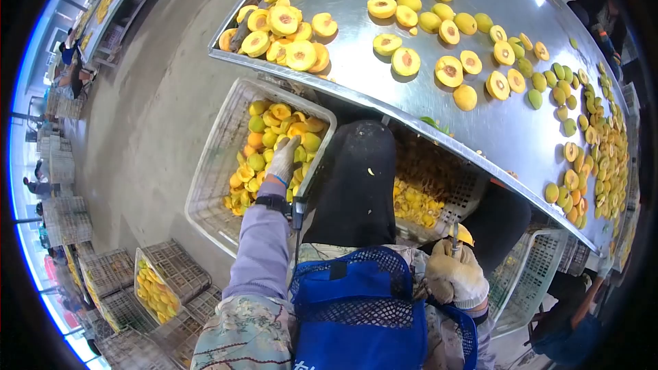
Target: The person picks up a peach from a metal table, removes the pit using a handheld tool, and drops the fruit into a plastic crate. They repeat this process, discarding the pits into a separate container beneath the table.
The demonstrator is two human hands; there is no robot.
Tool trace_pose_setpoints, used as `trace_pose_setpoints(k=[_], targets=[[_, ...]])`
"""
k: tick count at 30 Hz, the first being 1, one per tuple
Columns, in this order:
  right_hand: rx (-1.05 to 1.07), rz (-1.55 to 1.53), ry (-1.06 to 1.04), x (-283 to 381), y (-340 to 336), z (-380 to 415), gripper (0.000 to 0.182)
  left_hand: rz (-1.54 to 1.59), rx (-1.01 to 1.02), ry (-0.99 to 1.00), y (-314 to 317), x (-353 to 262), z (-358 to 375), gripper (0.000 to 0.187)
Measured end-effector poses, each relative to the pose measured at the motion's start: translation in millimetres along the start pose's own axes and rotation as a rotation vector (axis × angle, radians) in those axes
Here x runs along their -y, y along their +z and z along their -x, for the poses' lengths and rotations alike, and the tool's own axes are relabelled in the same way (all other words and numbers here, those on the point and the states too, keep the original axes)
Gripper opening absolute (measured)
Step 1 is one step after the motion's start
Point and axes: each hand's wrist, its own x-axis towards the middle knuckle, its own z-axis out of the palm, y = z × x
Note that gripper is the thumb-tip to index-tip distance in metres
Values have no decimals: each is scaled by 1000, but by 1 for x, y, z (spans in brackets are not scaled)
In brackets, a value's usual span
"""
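My left hand [282,161], in a pale glove, reaches into a white crate [214,157] of halved yellow and green fruit [257,123]. What its fingers hold, if anything, is hidden. My right hand [454,270], gloved and closed, is beside my right thigh. It grips a small metal tool [454,240], with a yellow fruit piece [463,235] at the tool's upper end. Above both hands is a metal table [343,72] with many cut fruit halves [301,55], their cut faces mostly up.
Between my legs a crate [473,195] holds yellow scraps and brown pits. A pale green crate [541,281] is at the right. Stacked crates [171,267] are at the lower left. Other people [600,20] are at the right edge and far left.
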Motion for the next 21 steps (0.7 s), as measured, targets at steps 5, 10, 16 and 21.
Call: trace_pose_setpoints(k=[5,10,16,21], targets=[[41,89,48,-1,1,-12,18,282,84,307,12,-50,80,47],[177,227,67,20,21,-19,20,176,610,432,49,-88,170,47],[211,397,-40,17,16,-20,21,-368,1025,1123,97,-119,230,54],[112,553,-310,-2,6,-21,22,-420,1054,1292,117,-121,246,27]])
